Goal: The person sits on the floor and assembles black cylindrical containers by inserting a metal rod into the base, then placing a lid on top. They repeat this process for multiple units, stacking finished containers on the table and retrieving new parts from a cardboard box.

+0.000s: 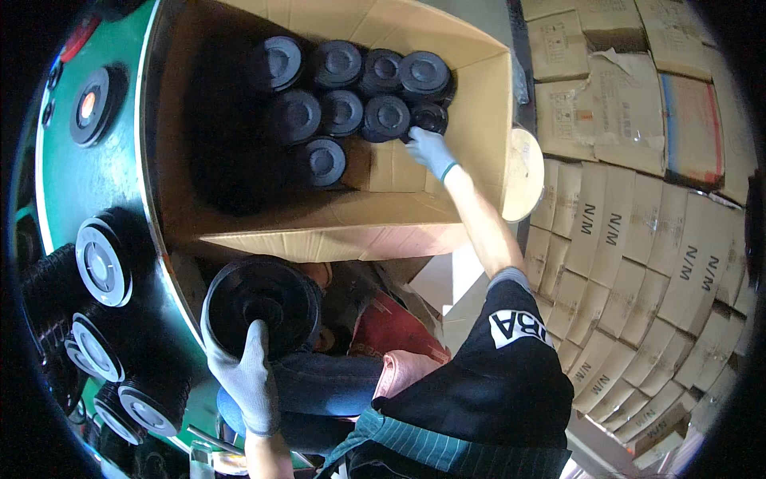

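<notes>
My left hand [246,375], in a grey glove, grips a black round dish-shaped part [275,299] by its rim. The thumb lies over its face, near the raised centre. My right hand [431,150], gloved too, reaches into an open cardboard box [399,231] with its fingers at the edge of a dark round part [429,118]. Those fingertips are partly hidden. Beside that part, several stacks of black round parts [386,117] stand in rows, filling the far side of the box. Deep shadow covers the box's left side.
Left of the box runs a green work table [68,188] with a metal edge. Several grey-faced black discs [104,263] lie on it. At the right, cardboard cartons [610,215] are stacked closely. A round pale stool-like top [523,174] touches the box's right side. Below hangs red material [395,327].
</notes>
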Demonstrator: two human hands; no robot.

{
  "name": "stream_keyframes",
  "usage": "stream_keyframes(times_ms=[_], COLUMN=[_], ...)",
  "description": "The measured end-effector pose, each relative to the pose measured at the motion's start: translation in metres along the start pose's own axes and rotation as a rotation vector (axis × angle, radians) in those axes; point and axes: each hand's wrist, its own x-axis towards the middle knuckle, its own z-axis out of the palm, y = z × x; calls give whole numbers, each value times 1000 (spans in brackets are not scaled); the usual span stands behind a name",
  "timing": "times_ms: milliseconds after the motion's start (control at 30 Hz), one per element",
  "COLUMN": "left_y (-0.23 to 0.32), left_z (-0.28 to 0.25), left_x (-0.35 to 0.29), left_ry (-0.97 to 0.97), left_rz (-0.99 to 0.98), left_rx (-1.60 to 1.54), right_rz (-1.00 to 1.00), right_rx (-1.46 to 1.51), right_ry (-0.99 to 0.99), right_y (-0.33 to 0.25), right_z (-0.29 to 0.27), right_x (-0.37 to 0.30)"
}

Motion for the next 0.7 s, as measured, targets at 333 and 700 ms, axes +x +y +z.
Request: stream_keyframes(times_ms=[333,700], left_y=[-1,4], left_z=[-10,-10], left_x=[-23,-6], left_ry=[172,108], left_rz=[-295,-399], left_rx=[-26,-77], right_rz=[367,269], right_rx=[522,833], right_ry=[276,474], right_y=[78,46], right_z=[1,21], right_x=[153,103])
